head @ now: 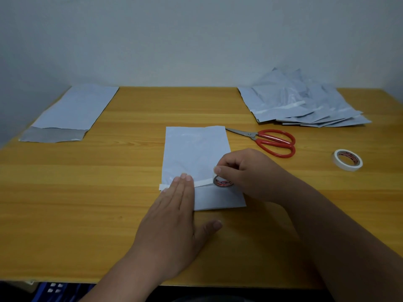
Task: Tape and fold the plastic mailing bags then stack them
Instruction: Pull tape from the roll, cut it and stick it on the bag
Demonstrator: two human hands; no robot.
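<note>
**Taping step under way on the middle bag**

Head view: your right hand (pixel 246 171) has its grip pinched round a small tape roll (pixel 222 182), fingers curled over it, with a white strip of tape (pixel 201 183) running out from the roll to the left, across the bag (pixel 196 153). Your left hand (pixel 174 214) lies flat and released, its straight fingertips (pixel 185 177) pressing the strip's far end down on the bag. So the bag sits directly under both hands, on the table (pixel 87 192).

By the look of it you are laying tape along the flap fold; folding and stacking are not yet done. The next move likely calls for a cut: the scissors (pixel 270 140) lie just beyond the right-hand grip, with a spare roll (pixel 347 160) further to the right. A heap of bags (pixel 305 105) waits beyond the scissors; one flat bag (pixel 74 110) lies well away past your left hand.
</note>
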